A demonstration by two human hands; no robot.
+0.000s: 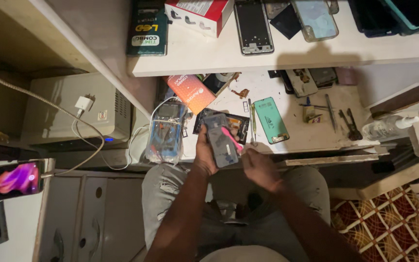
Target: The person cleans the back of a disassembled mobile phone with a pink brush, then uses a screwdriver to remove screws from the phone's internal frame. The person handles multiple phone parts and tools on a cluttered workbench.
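My left hand (204,154) grips a dark grey phone (221,143) by its left edge, back side up, just above my lap at the front edge of the white workbench (292,133). A pink flat tool (232,138) lies against the phone's right edge. My right hand (259,167) hovers to the right of the phone with fingers curled; whether its fingertips hold the pink tool cannot be told. An opened black phone body (238,123) lies on the bench right behind the held phone.
On the bench lie a teal phone part (271,120), tweezers and metal tools (338,119), an orange box (191,92) and a bagged device (166,136). The upper shelf (267,60) carries boxes, phone frames and cases. A lit phone (8,180) charges at left. A spray bottle (398,123) stands right.
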